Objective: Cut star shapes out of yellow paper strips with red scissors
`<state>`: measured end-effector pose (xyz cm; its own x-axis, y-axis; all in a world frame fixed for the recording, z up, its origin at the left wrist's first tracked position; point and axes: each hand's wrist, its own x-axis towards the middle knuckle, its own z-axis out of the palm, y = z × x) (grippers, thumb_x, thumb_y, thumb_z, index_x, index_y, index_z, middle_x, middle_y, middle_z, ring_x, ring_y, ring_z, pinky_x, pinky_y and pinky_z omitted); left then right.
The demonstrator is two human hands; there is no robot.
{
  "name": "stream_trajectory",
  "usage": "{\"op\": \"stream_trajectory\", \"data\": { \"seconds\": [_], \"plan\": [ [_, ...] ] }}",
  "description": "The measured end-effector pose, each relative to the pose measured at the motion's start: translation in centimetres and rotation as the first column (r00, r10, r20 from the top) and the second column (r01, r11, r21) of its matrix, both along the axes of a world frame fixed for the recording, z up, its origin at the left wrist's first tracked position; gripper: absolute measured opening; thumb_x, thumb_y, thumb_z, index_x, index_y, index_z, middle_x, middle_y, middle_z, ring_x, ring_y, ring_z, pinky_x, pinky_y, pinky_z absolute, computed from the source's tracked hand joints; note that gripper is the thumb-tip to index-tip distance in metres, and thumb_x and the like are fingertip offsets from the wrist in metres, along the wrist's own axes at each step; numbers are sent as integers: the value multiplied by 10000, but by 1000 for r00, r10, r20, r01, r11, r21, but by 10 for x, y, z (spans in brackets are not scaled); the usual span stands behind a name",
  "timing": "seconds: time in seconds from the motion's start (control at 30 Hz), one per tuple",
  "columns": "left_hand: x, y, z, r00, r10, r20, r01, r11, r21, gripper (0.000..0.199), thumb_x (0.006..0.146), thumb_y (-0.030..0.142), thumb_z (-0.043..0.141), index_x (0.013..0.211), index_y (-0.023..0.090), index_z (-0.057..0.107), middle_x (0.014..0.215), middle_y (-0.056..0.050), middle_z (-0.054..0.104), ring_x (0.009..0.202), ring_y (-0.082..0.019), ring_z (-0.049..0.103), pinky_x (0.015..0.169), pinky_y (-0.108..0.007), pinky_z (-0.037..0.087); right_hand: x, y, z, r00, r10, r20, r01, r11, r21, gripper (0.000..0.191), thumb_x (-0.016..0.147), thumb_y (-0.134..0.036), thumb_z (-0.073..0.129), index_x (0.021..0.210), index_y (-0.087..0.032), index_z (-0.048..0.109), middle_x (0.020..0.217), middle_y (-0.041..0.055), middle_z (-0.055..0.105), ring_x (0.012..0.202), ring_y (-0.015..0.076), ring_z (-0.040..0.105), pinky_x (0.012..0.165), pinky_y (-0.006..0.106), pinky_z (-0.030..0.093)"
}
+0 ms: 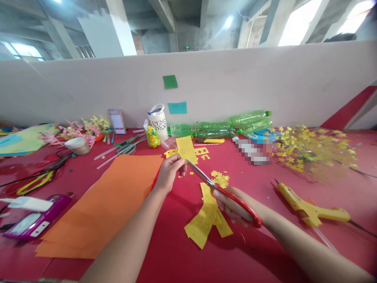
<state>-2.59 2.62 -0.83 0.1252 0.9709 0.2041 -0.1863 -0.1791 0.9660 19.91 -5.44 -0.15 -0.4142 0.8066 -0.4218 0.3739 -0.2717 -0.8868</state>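
In the head view my left hand [171, 171] pinches the lower edge of a yellow paper piece [186, 147]. My right hand [235, 204] is wrapped around red-handled scissors [203, 175]. Their blades look nearly closed, and the tips reach the paper's bottom edge beside my left fingertips. Beyond the scissors lies a small heap of cut yellow stars [220, 179]. Several yellow paper strips [203, 224] overlap on the red table below my right hand. A strip with star-shaped holes [202, 151] rests behind the held paper.
Orange sheets [112, 196] are stacked at left, near a purple power strip [38, 216]. Green plastic bottles [218, 131] and a white tumbler [158, 120] line the back wall. On the right are a yellow glue gun [309, 204] and a bunch of yellow stars [309, 149].
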Motion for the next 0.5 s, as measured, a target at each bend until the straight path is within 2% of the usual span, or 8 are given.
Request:
{"op": "stream_trajectory", "data": {
  "seconds": [0.5],
  "plan": [
    [-2, 3, -3, 1000, -3, -20, 3, 1000, -3, 201, 776, 259, 584, 605, 161, 542, 529, 32, 566, 450, -75, 478, 459, -202, 376, 2, 0, 2, 1000, 27, 14, -28, 999, 33, 510, 846, -627, 469, 597, -183, 444, 364, -89, 361, 263, 38, 324, 260, 139, 280]
  ]
}}
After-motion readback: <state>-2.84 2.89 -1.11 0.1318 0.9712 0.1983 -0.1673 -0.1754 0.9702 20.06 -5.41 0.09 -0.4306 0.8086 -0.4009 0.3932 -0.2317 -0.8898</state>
